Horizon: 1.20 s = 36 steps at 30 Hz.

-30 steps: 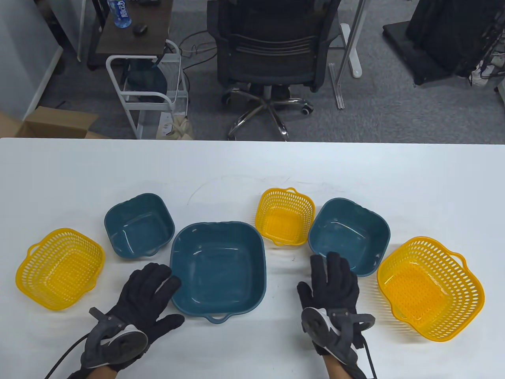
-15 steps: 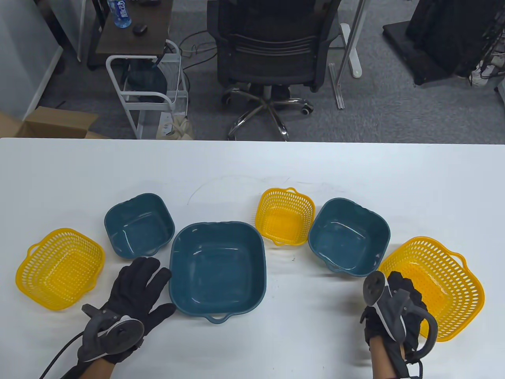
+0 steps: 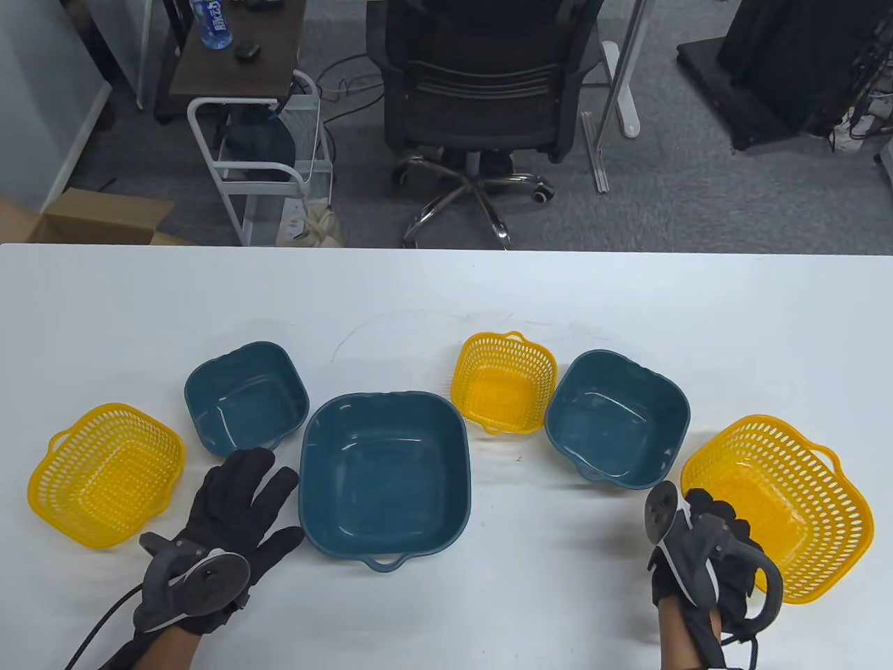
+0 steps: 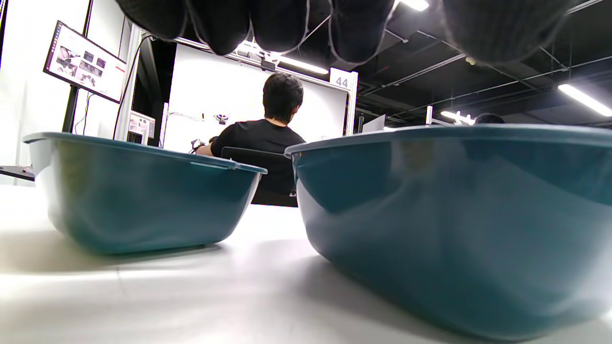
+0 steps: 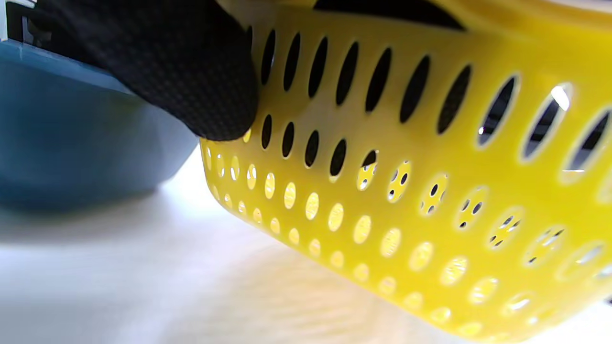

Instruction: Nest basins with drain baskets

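Three teal basins stand in a row: a small one (image 3: 245,398), a large one (image 3: 384,474) and a medium one (image 3: 617,417). A small yellow drain basket (image 3: 504,382) sits between the large and medium basins. A medium basket (image 3: 106,474) is at the far left. My right hand (image 3: 711,520) grips the near-left rim of the large yellow basket (image 3: 788,502), which is tilted with its wall (image 5: 406,167) off the table. My left hand (image 3: 244,485) lies flat and open on the table beside the large basin, holding nothing.
The white table (image 3: 446,300) is bare behind the row of basins. An office chair (image 3: 481,84) and a white cart (image 3: 258,160) stand beyond its far edge. The medium basin (image 5: 71,143) sits close to the left of the held basket.
My right hand moved right from in front of the medium basin to the large yellow basket, took hold of its rim and tipped it up. My left hand slid slightly back and left.
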Available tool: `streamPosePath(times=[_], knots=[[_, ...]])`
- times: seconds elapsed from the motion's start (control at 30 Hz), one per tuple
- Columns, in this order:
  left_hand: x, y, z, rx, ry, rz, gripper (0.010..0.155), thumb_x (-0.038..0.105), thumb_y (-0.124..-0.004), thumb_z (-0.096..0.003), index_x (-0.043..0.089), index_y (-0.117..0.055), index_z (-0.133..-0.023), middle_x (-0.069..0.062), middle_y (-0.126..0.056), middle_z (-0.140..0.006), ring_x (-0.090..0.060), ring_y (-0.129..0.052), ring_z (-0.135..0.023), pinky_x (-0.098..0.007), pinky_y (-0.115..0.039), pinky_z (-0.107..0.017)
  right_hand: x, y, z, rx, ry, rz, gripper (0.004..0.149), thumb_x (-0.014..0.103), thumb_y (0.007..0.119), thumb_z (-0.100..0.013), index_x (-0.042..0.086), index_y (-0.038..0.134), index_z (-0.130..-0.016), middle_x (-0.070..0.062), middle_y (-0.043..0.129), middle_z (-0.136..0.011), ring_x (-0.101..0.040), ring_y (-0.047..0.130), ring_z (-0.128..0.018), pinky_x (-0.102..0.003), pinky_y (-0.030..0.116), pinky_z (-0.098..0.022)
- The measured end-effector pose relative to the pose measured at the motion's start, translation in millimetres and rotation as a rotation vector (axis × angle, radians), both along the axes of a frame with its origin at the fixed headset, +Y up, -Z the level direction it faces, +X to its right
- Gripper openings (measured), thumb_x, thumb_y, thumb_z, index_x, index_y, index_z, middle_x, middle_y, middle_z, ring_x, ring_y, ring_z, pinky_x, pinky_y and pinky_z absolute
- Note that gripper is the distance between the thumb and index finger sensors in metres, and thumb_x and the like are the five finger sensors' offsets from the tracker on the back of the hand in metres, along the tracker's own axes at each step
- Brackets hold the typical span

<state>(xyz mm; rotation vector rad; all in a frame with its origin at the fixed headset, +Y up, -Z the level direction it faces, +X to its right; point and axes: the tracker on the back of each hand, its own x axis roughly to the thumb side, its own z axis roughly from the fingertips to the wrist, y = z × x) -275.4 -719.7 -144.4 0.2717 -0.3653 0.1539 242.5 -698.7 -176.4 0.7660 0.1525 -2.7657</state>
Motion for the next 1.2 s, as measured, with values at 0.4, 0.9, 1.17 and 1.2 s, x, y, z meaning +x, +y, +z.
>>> streamPosePath(times=[0.4,0.9,1.17,1.2], knots=[[1,-1,-1,-0.02,0.008,-0.009,0.079,0.068,-0.069,-0.0413,0.031,-0.054,-0.11,-0.01,-0.046,-0.123,-0.044,-0.054,-0.11,-0.061,-0.052,-0.077,-184,71,9,0.173,0.506,0.031,0.041,0.029,0.093,-0.042,0.02,0.084,-0.08,-0.004,0.094,-0.076,-0.026,0.102,-0.061,-0.046,0.091,-0.046],[-9,4,-1,0.013,0.12,0.027,0.079,0.067,-0.069,-0.0423,0.029,-0.055,-0.11,-0.011,-0.049,-0.122,-0.045,-0.055,-0.108,-0.061,-0.053,-0.076,-363,24,27,0.047,0.921,-0.045,0.041,0.03,0.093,-0.042,0.02,0.083,-0.081,-0.004,0.094,-0.076,-0.025,0.101,-0.062,-0.046,0.09,-0.047],[-16,4,-3,-0.002,0.182,0.044,0.079,0.067,-0.069,-0.0428,0.028,-0.055,-0.11,-0.012,-0.049,-0.122,-0.046,-0.056,-0.108,-0.062,-0.053,-0.075,-364,15,21,-0.133,0.911,-0.156,0.041,0.028,0.092,-0.044,0.02,0.082,-0.083,-0.005,0.092,-0.08,-0.029,0.099,-0.066,-0.049,0.088,-0.05],[-17,5,-3,-0.007,0.21,0.048,0.079,0.067,-0.069,-0.0431,0.028,-0.054,-0.11,-0.012,-0.049,-0.122,-0.046,-0.055,-0.108,-0.062,-0.053,-0.075,-363,14,19,-0.174,0.904,-0.194,0.041,0.028,0.091,-0.044,0.02,0.082,-0.084,-0.005,0.091,-0.082,-0.03,0.098,-0.068,-0.05,0.086,-0.051]])
